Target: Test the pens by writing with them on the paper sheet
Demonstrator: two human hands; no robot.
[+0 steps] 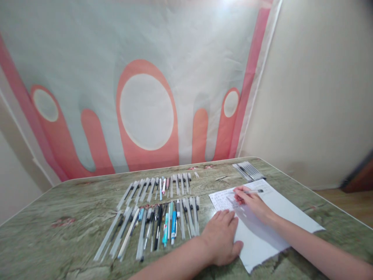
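Note:
A sheet of white paper (279, 217) with a torn lower edge lies aslant on the table, handwriting across its upper left part. My right hand (247, 200) rests on the sheet with its fingers pinched around a pen (256, 191), whose dark end points right. The pen's tip is hidden by the fingers. Flat on the paper's left edge and the table lies my left hand (221, 237), fingers stretched out and holding nothing. Just left of it, a row of pens (159, 225) is laid out side by side, some clear, some black, some blue.
Behind that row runs a second row of pens (150, 188), mostly with clear caps. A bundle of clear pens (249, 171) sits at the back right, beyond the paper. The green-grey wood-patterned table (72, 241) meets a wall hanging (145, 112) with red shapes.

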